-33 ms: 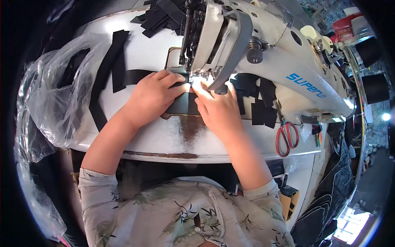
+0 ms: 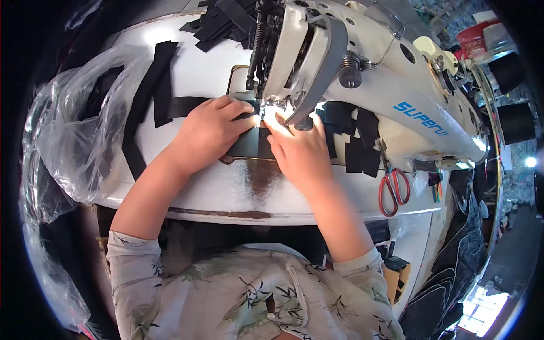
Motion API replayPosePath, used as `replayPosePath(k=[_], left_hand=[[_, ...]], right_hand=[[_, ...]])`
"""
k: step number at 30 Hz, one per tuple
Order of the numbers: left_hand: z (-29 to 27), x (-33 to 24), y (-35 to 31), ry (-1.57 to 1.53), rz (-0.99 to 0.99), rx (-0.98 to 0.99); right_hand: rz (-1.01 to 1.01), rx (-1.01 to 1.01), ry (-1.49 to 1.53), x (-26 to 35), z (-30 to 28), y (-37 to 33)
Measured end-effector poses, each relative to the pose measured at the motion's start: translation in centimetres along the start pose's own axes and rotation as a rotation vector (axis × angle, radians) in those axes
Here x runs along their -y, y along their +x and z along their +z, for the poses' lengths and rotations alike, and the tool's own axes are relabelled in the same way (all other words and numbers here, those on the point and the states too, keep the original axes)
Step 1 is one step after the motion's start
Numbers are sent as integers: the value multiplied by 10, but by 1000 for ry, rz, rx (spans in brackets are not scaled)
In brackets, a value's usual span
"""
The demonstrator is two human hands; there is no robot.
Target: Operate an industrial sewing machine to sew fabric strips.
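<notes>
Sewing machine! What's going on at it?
A person has both hands close to the needle area of the white sewing machine. The left hand is on a black strip that reaches out to its left. The right hand is beside it, its fingertips partly lost in the bright light. Red-handled scissors lie to the right, and a pile of black strips lies farther back.

A sewing workshop: a large white sewing machine (image 2: 374, 79) stands at one o'clock on a worn white bench (image 2: 221, 192), with cut black strips (image 2: 226, 22) heaped at eleven, red-handled scissors (image 2: 390, 170) at three, and dark, pale-edged material (image 2: 436, 300) at four.
</notes>
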State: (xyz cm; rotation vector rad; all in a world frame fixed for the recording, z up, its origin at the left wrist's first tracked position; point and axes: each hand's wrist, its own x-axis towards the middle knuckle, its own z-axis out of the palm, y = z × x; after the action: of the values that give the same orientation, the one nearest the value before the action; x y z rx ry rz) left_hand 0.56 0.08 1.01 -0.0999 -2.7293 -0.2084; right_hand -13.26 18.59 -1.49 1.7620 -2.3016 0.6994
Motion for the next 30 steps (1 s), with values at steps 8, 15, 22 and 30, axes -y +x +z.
replayPosePath(k=[8, 15, 22, 30], left_hand=[[13, 14, -3, -170, -130, -69], [11, 14, -2, -43, -126, -120], [-8, 1, -7, -318, -121, 102], [1, -18, -7, -175, -101, 3]], right_hand=[[16, 41, -6, 0, -1, -1], [54, 76, -22, 1, 1, -2], [38, -15, 19, 1, 0, -3], [-9, -81, 119, -5, -2, -3]])
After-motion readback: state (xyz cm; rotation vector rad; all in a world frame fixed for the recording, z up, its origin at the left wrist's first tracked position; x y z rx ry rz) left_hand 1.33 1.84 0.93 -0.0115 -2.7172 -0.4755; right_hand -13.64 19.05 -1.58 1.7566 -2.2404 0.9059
